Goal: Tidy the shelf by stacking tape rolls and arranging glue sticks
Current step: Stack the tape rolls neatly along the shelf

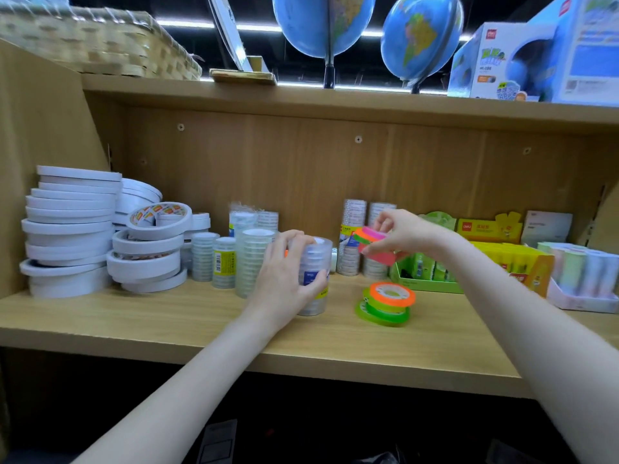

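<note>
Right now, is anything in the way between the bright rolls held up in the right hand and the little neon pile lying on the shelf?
Nothing visible. The right hand holds the neon rolls in the air above the small neon stack, with open space between. The clear tape stack in the left hand stands off to the left.

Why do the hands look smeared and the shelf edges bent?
Head view: motion blur softens the right hand, its neon tape rolls and the left hand on the clear tape pack; the wide-angle lens bows the shelf; ceiling strip lights glare behind the globes.
</note>
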Demonstrator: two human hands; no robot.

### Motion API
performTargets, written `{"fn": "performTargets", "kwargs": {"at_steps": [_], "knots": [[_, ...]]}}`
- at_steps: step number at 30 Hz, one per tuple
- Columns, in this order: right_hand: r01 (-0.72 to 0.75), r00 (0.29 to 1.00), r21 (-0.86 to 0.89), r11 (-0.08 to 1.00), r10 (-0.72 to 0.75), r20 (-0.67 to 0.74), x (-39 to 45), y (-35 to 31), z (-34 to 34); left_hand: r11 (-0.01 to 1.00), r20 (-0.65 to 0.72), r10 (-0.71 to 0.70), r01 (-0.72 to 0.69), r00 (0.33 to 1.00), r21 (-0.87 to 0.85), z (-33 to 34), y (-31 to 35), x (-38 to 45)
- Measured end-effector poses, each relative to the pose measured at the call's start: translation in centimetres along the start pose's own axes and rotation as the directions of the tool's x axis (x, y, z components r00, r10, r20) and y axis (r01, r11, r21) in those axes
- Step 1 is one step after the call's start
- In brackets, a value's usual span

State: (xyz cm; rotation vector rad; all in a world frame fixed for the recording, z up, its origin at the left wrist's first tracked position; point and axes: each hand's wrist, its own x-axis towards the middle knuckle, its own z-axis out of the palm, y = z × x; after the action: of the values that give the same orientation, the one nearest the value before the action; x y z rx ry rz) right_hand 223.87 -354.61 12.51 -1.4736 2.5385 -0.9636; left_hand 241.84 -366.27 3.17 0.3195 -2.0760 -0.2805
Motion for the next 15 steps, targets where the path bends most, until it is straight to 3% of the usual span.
{"fn": "performTargets", "kwargs": {"at_steps": [4, 7, 15], "knots": [[0.075, 0.997, -0.132, 0.988, -0.071, 0.035, -4.1, 0.1, -1.0, 1.0, -0.009, 0.001, -0.001, 1.0, -0.011, -0.1, 0.0, 0.1], [0.146, 0.986, -0.067, 0.987, -0.14, 0.092, -6.8, 1.5, 2.2, 1.0, 0.004, -0.003, 0.003, 1.0, -0.018, -0.2, 0.2, 0.0], [0.23, 0.966, -0.067, 0.971, -0.236, -0.106, -7.6, 2.9, 4.7, 1.0, 0.008, -0.003, 0.003, 1.0, 0.008, -0.2, 0.4, -0.3]]}}
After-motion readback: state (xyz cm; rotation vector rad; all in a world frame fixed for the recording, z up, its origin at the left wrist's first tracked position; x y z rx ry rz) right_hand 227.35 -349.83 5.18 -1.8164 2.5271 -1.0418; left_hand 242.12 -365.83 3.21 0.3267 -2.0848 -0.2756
